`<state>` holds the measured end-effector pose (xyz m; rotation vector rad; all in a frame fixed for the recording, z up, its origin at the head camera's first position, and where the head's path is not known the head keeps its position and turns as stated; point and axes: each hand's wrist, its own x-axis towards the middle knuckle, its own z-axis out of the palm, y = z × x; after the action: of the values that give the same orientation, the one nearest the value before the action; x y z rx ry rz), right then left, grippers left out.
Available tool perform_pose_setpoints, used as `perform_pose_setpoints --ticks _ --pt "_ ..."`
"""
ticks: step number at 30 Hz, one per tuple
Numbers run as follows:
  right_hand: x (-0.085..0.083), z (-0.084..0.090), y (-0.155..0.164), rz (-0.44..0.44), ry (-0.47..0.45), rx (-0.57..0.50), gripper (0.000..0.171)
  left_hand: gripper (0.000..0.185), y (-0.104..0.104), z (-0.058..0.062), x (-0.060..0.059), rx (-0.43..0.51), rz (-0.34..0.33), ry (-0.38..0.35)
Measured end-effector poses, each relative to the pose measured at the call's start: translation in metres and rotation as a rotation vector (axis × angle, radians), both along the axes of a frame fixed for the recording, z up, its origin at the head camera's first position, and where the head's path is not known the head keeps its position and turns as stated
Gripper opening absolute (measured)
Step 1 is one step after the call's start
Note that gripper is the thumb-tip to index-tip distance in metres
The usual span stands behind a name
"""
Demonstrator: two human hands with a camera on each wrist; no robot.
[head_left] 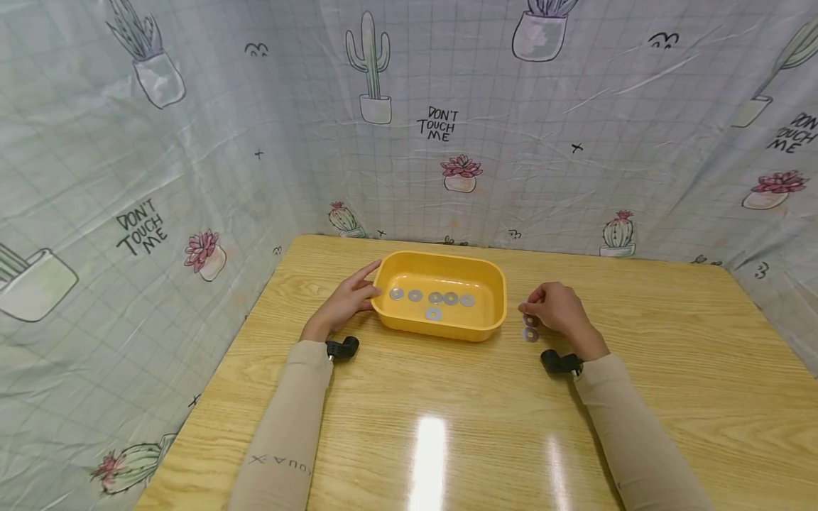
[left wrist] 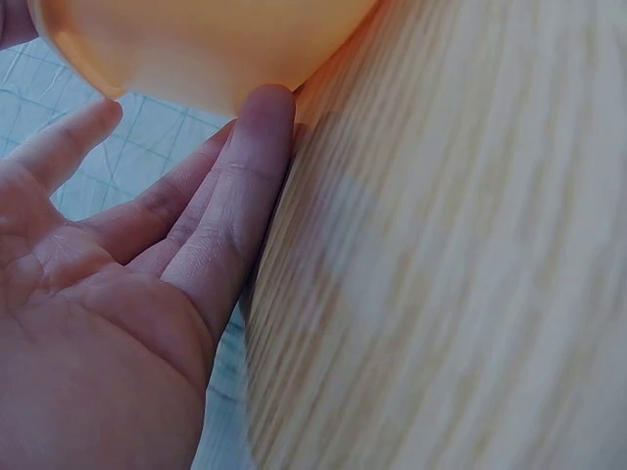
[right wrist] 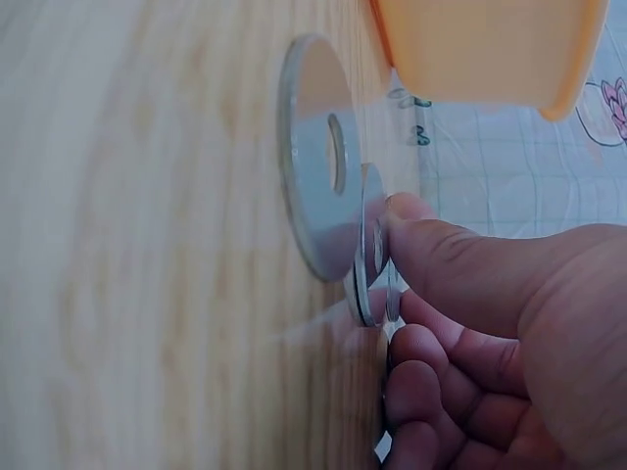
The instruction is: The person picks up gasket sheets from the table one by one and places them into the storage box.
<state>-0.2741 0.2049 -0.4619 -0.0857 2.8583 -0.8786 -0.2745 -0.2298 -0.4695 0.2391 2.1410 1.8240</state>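
Two washers [head_left: 530, 333] under the pinching right hand [head_left: 557, 309]; open left hand [head_left: 345, 301] touches tray [head_left: 441, 328].

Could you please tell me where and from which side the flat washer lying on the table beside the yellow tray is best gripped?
Judging by its pose, take the flat washer by its rim, from the right, where the right hand already is. It lies flat on the table, so nothing stands up to grip; probably tip one edge up, then pinch across its faces.
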Motion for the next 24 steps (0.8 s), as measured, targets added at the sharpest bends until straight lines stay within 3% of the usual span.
perform_pose_setpoints --ticks 17,24 --pt "-0.0021 -0.0003 -0.0005 0.050 0.004 0.018 0.022 0.066 -0.0013 0.0003 -0.0034 0.000 0.000 0.012" --pt "-0.0017 0.0039 0.0010 0.070 0.024 0.057 0.031 0.066 -0.0005 0.0024 -0.0022 -0.004 -0.001 0.004"
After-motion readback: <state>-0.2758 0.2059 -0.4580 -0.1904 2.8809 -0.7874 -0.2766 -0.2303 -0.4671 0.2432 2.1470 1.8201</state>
